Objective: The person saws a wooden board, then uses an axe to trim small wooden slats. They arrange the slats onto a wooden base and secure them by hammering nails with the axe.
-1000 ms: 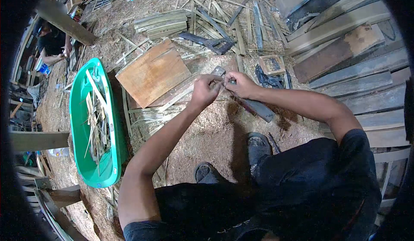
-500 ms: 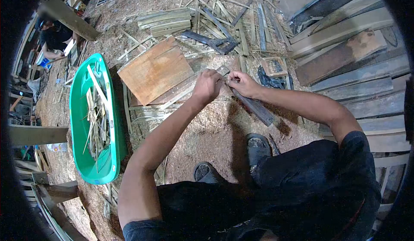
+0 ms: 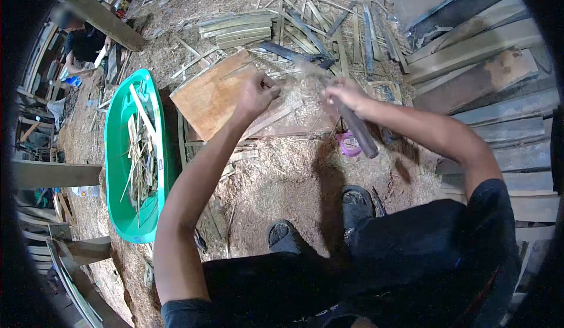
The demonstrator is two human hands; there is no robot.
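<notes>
So your hands have split up: half a second back they were together over the dark piece, and now there's a clear gap between them. Your right hand (image 3: 348,96) has its grip clenched on a long dark bar with a rounded near end (image 3: 359,127), which slants back toward your feet above the sawdust-covered floor (image 3: 264,193). The far end is just a pale smear, so I can't tell its shape. Looks to me like the right side has sole charge of it now. Your left hand (image 3: 257,96) has come away toward the flat orange-brown wooden panel (image 3: 205,102), fingers curled; can't tell if that grip has anything in it.

Also new: a bright pink ring-like thing (image 3: 350,150) shows beside the bar, partly covered by it.

Brands? Nothing I can read. The long green plastic tub (image 3: 111,157) has little marks on its rim, way too small.
</notes>
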